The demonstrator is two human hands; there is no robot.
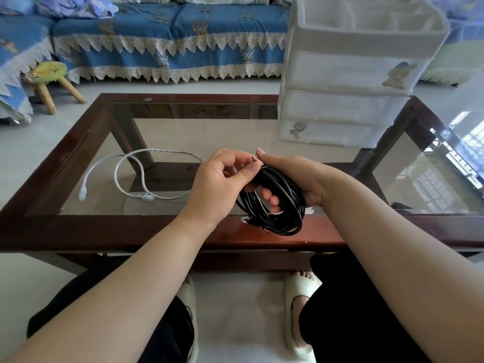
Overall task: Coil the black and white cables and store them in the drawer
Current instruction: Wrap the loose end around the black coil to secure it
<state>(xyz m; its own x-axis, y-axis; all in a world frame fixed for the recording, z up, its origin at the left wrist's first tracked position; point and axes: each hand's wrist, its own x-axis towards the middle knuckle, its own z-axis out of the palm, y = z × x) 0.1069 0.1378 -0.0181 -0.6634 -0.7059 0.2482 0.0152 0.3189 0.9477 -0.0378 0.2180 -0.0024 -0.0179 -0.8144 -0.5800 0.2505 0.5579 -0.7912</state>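
- Fingers (pixel 271 196) of my right hand (pixel 293 176) curl through the middle of the black cable (pixel 285 205), closed round the bundle; their tips show inside the loop.
- My left hand (pixel 220 184) is pinched shut, thumb against forefinger, on a thin dark wire tie at the top of the coil, right where my two hands meet.
- That black cable is wound into a round, many-stranded coil, smooth and glossy, hanging below my fingers over the near rail of the table (pixel 131 231); a clear plastic plug sticks out at its lower left.
- Left of my fingers, the white cable (pixel 136 176) lies loose on the glass in two open loops, matte, with clear plugs on both ends, apart from my hands.
- Under my hands the table has a clear glass top in a polished dark red-brown wooden frame.
- Beyond my fingers and to the right stands the white drawer unit (pixel 345 82), translucent plastic, boxy, drawers stacked and all pushed in, with an open tray on top.
- Two cartoon-figure stickers sit on its fronts; I can read no writing on them.
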